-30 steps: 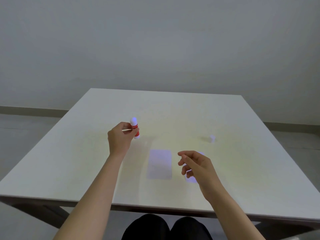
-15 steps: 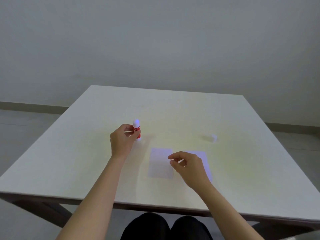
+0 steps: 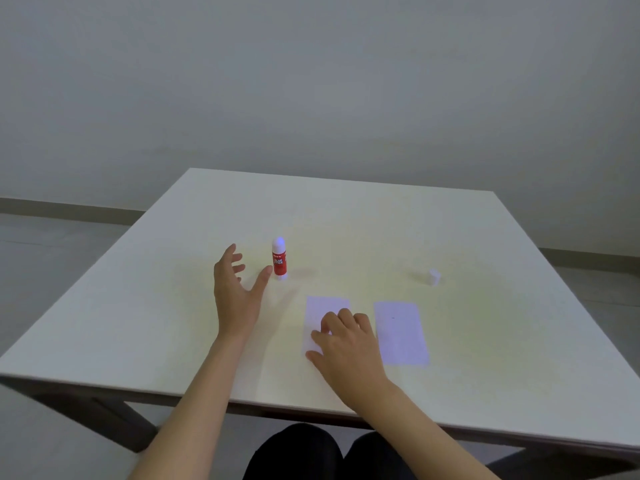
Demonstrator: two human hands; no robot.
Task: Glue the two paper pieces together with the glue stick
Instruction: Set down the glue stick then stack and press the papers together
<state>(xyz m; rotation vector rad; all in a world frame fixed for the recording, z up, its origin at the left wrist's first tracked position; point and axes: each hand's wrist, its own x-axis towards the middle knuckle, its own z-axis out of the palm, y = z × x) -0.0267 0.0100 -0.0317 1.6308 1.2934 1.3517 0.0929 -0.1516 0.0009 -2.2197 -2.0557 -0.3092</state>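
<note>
Since a moment ago we have let go of the glue stick (image 3: 279,259); it stands upright on the table (image 3: 485,341). Our left hand (image 3: 235,289) is spread, its thumb just beside the stick. Our right hand (image 3: 346,344) lies flat, fingers together, on the left paper (image 3: 323,310). The right paper (image 3: 401,332) lies at three o'clock of it, the cap (image 3: 433,277) at one o'clock.

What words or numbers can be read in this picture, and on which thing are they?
"GLUE STICK": on the red label of the glue stick, standing upright on the table.
A small line above it on the label: too blurred to read.
The two paper pieces and the small white cap: no text visible.
</note>
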